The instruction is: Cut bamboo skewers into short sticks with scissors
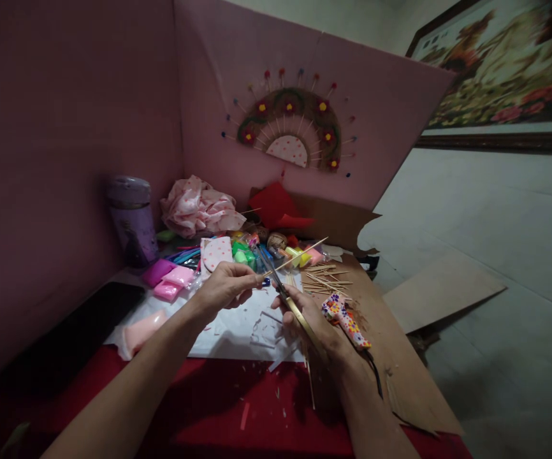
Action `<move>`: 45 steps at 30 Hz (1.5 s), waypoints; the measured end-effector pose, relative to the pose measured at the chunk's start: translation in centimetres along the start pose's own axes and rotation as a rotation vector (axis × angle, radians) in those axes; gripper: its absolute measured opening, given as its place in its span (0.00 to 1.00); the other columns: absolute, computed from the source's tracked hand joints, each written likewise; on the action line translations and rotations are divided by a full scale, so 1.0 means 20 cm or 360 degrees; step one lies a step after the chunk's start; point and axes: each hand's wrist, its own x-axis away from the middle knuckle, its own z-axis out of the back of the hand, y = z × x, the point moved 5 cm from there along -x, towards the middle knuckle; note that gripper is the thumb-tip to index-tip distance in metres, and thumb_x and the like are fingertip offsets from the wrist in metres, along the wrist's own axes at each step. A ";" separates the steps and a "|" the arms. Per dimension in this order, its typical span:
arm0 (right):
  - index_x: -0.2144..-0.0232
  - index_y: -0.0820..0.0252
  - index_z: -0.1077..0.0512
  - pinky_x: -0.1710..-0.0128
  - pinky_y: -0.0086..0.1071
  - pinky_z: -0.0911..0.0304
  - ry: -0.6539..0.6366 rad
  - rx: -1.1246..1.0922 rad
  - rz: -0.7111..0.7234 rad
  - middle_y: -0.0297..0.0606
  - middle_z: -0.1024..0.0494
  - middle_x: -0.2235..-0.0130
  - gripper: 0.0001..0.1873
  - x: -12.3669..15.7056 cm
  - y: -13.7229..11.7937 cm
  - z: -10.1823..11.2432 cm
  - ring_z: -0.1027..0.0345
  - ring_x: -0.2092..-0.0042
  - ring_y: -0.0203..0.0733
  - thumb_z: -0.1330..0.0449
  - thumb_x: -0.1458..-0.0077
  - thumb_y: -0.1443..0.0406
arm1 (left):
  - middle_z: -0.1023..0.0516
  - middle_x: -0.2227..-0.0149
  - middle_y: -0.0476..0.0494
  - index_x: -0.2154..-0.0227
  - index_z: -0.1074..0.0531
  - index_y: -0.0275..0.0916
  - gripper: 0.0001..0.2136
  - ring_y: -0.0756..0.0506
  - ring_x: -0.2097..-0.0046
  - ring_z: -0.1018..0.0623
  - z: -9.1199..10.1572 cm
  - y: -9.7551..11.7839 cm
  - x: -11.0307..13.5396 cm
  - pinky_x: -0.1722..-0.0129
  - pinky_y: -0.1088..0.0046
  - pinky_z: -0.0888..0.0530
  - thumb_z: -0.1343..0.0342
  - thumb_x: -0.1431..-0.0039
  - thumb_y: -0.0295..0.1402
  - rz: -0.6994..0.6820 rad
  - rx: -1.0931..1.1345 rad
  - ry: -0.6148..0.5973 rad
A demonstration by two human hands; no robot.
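Between the pinched fingertips of my left hand [228, 285] is a thin wooden skewer [307, 250], its pointed end slanting up to the right. My right hand [317, 319] grips a pair of scissors [297, 310] by the gold-coloured handle. The dark blades point up and away and cross the skewer close to my left fingertips. Whether they touch it I cannot tell. A small dark blue piece [266, 282] shows just below the left fingertips. White paper [228, 341] with scraps on it lies under both hands.
Several skewers [326, 280] and a flower-patterned glue gun [345, 319] with a cord lie on cardboard [400, 376] at right. Behind are coloured clay packets [242, 255], spotted cloth [199, 207] and a purple tumbler [135, 223]. A decorated fan shape [288, 118] is on the pink board.
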 end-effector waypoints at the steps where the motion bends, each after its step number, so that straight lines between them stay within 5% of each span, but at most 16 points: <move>1: 0.51 0.56 0.35 0.78 0.24 0.45 -0.0002 0.0005 0.0017 0.34 0.32 0.65 0.28 0.00 0.00 0.00 0.42 0.74 0.29 0.38 0.57 0.61 | 0.39 0.89 0.55 0.78 0.30 0.34 0.13 0.58 0.88 0.44 0.00 0.00 0.00 0.88 0.82 0.54 0.40 0.54 0.40 -0.0004 0.0001 0.0001; 28: 0.48 0.55 0.38 0.77 0.24 0.42 -0.0001 0.0035 0.0046 0.35 0.34 0.62 0.31 0.00 0.00 -0.01 0.41 0.72 0.30 0.38 0.55 0.58 | 0.39 0.89 0.56 0.78 0.30 0.34 0.15 0.58 0.88 0.45 -0.01 0.01 0.01 0.88 0.81 0.54 0.41 0.54 0.43 -0.0023 -0.0046 -0.0009; 45: 0.50 0.63 0.33 0.77 0.26 0.51 0.0087 0.0179 0.0158 0.29 0.41 0.75 0.36 -0.01 -0.03 0.00 0.50 0.74 0.31 0.36 0.59 0.50 | 0.41 0.90 0.57 0.80 0.31 0.33 0.14 0.58 0.88 0.45 -0.01 0.03 0.01 0.88 0.81 0.53 0.42 0.53 0.41 -0.0110 -0.0054 -0.0038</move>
